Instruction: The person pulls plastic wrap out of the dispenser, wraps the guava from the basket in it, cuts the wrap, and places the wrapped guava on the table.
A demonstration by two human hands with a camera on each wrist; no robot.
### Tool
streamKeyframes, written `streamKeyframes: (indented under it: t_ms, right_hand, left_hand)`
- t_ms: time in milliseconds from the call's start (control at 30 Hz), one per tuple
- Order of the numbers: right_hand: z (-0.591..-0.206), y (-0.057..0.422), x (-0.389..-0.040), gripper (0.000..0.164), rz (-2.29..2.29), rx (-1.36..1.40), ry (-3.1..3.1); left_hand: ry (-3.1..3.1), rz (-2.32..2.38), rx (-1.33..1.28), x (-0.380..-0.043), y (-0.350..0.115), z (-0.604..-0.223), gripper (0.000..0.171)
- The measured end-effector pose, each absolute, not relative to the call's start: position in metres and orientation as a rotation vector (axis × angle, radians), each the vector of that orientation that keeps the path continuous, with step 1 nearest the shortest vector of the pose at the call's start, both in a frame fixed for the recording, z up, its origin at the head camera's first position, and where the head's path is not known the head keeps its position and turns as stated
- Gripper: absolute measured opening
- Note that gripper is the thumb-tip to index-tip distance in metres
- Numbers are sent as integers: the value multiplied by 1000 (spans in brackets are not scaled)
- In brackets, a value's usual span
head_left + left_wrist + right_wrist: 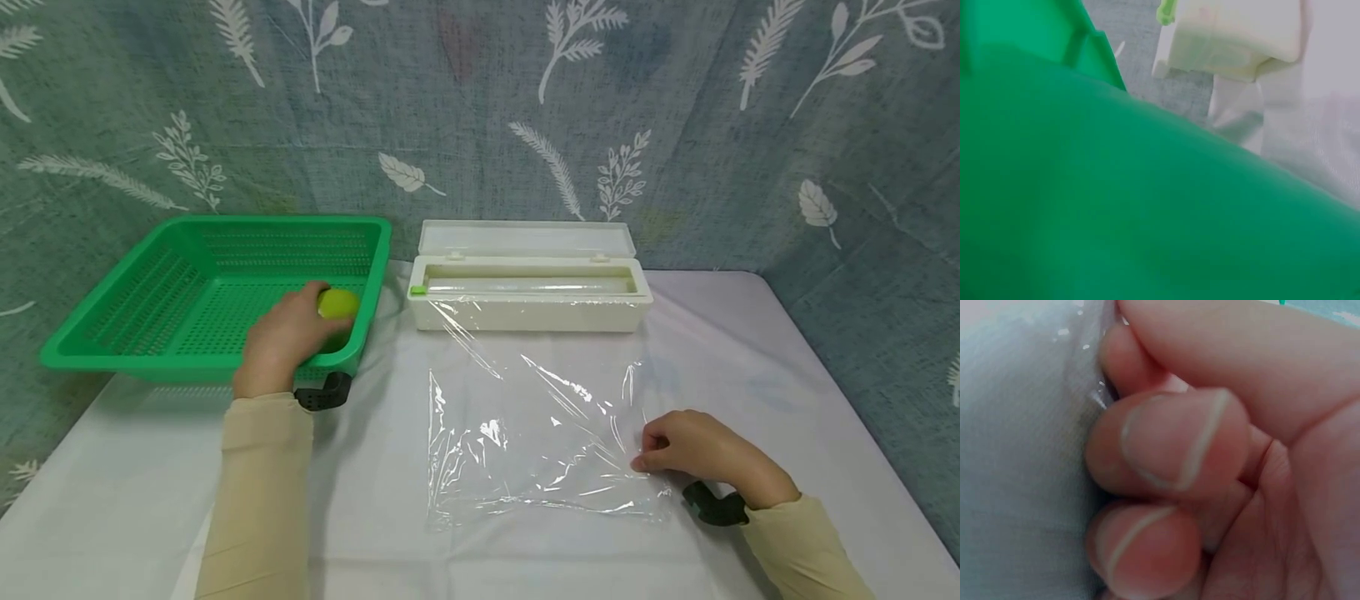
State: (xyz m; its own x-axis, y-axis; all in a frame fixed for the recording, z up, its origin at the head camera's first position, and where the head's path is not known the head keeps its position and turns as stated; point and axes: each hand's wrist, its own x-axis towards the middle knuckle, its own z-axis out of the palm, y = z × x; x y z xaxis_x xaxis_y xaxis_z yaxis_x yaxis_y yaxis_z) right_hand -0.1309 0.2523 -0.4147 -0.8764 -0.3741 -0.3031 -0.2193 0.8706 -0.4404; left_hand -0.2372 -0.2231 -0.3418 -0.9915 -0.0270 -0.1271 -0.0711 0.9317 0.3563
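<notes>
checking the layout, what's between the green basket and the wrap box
Only bare white tablecloth lies between the basket and the box; the head view shows the gap, and they do not touch.

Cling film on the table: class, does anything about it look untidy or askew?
Yes. The cling film lies wrinkled, not flat, on the white table, still joined to the open dispenser box. The right hand pinches its right edge. Nothing looks spilled or damaged.

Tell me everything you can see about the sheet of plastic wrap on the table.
The plastic wrap is a clear, glossy, wrinkled film lying mostly flat on the white table, running up to the open white dispenser box behind it. The right hand pinches it near its right edge.
</notes>
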Motion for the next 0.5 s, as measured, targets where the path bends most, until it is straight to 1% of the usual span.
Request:
streamKeyframes:
  t_ms: [200,500]
  right_hand:
    - [-414,253,-131,29,-561,-437,2656]
    - [-415,252,-131,29,-566,-439,2651]
  left_hand:
    - [2954,590,-96,-236,-223,-339,76]
    - [2955,577,-106,-234,-224,-338,72]
